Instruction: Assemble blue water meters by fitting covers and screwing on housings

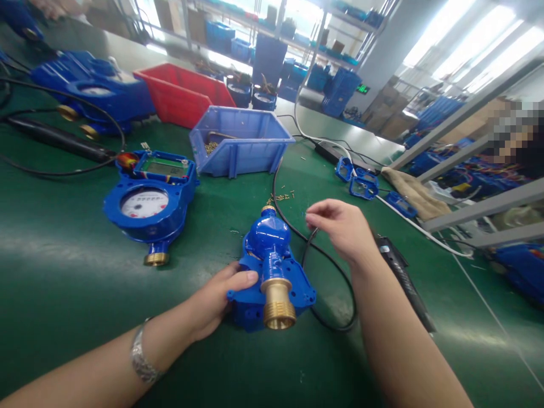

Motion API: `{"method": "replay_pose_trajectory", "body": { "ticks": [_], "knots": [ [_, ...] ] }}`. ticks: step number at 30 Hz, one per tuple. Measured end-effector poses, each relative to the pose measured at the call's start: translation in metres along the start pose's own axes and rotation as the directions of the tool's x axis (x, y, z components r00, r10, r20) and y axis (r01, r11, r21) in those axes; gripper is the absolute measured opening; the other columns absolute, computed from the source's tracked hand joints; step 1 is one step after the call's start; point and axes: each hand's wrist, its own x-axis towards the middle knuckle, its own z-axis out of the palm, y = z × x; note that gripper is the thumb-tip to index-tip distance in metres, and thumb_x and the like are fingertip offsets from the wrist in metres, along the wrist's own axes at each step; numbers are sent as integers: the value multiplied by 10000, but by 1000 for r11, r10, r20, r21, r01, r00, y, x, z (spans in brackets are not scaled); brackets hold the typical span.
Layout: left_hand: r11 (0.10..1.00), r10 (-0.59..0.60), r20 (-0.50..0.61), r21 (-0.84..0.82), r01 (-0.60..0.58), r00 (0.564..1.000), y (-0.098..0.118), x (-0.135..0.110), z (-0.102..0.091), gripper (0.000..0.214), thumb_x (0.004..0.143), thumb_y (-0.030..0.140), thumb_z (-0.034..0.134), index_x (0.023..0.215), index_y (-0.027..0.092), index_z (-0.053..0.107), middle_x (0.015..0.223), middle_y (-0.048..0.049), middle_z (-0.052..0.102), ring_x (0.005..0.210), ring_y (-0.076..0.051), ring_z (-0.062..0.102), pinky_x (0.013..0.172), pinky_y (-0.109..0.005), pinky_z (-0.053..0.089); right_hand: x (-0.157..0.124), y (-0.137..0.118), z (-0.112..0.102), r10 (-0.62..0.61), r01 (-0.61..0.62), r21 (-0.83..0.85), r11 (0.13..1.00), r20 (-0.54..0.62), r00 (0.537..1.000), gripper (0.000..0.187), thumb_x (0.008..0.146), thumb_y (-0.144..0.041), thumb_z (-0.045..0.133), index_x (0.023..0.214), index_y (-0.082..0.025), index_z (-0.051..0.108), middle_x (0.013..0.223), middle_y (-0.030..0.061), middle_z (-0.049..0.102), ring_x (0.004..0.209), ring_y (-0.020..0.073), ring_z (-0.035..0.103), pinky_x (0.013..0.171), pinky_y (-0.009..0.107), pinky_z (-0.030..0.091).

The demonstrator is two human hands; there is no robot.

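Note:
A blue water meter body (pixel 272 266) with a brass threaded end lies face down on the green mat in front of me. My left hand (pixel 216 300) grips its left side, thumb resting on the housing. My right hand (pixel 340 226) hovers just right of the meter, fingers pinched together on something too small to make out. A black cable (pixel 327 260) loops under that hand. An electric screwdriver (pixel 403 280) lies to the right of my forearm. Loose brass screws (pixel 283 198) are scattered beyond the meter.
A second blue meter (pixel 148 198) with dial and open display lies at left. A blue bin (pixel 240 141) holding screws and a red bin (pixel 181 93) stand behind. More meters (pixel 97 90) sit far left. Blue covers (pixel 361 182) and cloth lie right.

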Motion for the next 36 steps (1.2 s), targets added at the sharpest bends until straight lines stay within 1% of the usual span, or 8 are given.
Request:
{"method": "replay_pose_trajectory", "body": {
  "ticks": [5, 8, 11, 16, 26, 29, 33, 36],
  "knots": [
    [998, 60, -79, -9, -61, 995, -7, -1, 6, 516, 685, 357, 699, 1128, 129, 563, 1077, -119, 685, 963, -266, 638, 861, -377, 470, -101, -17, -14, -20, 29, 241, 970, -41, 999, 60, 698, -189, 691, 726, -224, 731, 726, 18, 686, 687, 148, 628, 631, 261, 499],
    [995, 96, -145, -21, -100, 985, -12, -2, 10, 542, 675, 373, 707, 1128, 125, 544, 1066, -120, 683, 942, -265, 640, 795, -357, 488, -140, -16, 3, 60, -44, 299, 953, -43, 997, 134, 707, -148, 685, 754, -258, 746, 741, 16, 697, 688, 144, 640, 626, 241, 507],
    [985, 157, -205, -39, -169, 966, -16, -4, 12, 592, 636, 391, 734, 1118, 113, 533, 1042, -119, 681, 930, -271, 635, 760, -347, 484, -161, -15, 29, 207, -145, 478, 866, -81, 975, 89, 679, -167, 723, 717, -246, 735, 707, 12, 685, 639, 143, 637, 588, 235, 508],
    [950, 298, -263, -17, -313, 918, -18, -5, 11, 590, 605, 380, 758, 1070, 109, 517, 945, -76, 666, 855, -216, 613, 770, -323, 468, -168, -19, 70, 276, -102, 736, 669, -118, 954, 51, 675, -211, 745, 702, -224, 704, 699, 0, 626, 622, 130, 590, 594, 253, 486],
    [910, 398, -321, 19, -415, 859, -15, -2, 7, 516, 609, 357, 761, 1012, 159, 506, 903, -22, 637, 858, -194, 595, 775, -305, 453, -153, -26, 99, 303, -3, 780, 626, -239, 923, 96, 647, -228, 748, 602, -210, 664, 681, 2, 525, 703, 147, 519, 639, 273, 442],
    [912, 387, -344, 2, -411, 856, -14, -2, 8, 513, 594, 359, 764, 989, 158, 506, 871, -16, 633, 837, -192, 590, 769, -310, 450, -149, -31, 101, 360, -36, 842, 538, -191, 913, 114, 594, -235, 770, 584, -208, 659, 656, -6, 517, 646, 137, 502, 596, 271, 432],
    [915, 379, -347, 2, -403, 858, -12, -3, 10, 525, 580, 364, 767, 978, 146, 503, 836, -17, 629, 790, -181, 577, 739, -307, 449, -144, -34, 104, 444, -136, 927, 348, -35, 895, 170, 540, -245, 799, 562, -204, 636, 645, -13, 526, 565, 110, 470, 525, 248, 418],
    [917, 380, -334, 16, -398, 863, -12, -3, 9, 526, 600, 372, 757, 998, 142, 501, 866, -29, 628, 798, -182, 579, 731, -305, 450, -142, -34, 105, 456, -155, 936, 315, -6, 890, 194, 524, -261, 810, 562, -199, 630, 669, -4, 539, 565, 111, 473, 512, 249, 433]
  ]
}}
